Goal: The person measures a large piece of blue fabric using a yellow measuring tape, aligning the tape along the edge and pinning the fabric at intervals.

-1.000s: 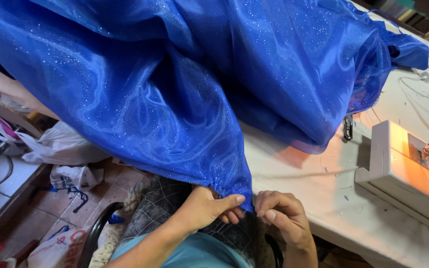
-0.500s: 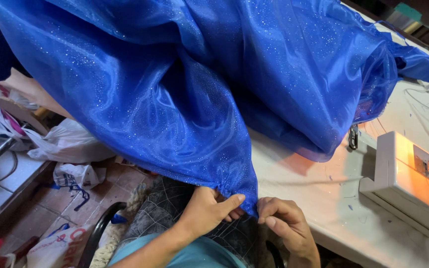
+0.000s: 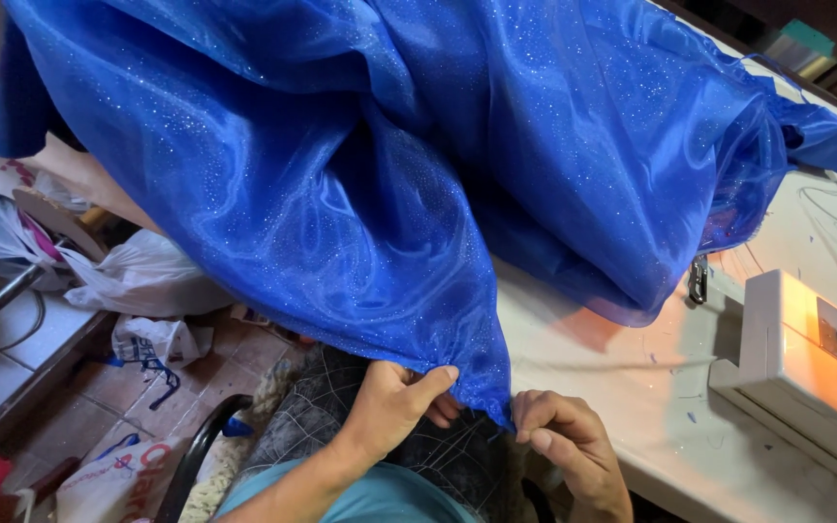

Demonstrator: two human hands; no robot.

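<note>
- Pinching the gathered lower edge of the glittery, shiny blue sheer fabric (image 3: pixel 380 184), the left hand (image 3: pixel 394 407) has its fingers clenched on the cloth.
- The right hand (image 3: pixel 564 436), at three o'clock of the left and just beside it, grips the same edge with curled fingers.
- The fabric spreads from the white table (image 3: pixel 632 387) down over the person's lap.
- A white sewing machine (image 3: pixel 796 368) stands at three o'clock.

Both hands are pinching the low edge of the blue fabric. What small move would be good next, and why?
Probably slide the right hand a little along the gathered edge of the blue fabric, while the left hand holds. Both pinch that edge close together at its lowest corner, and the rest hangs bunched over the white table.
</note>
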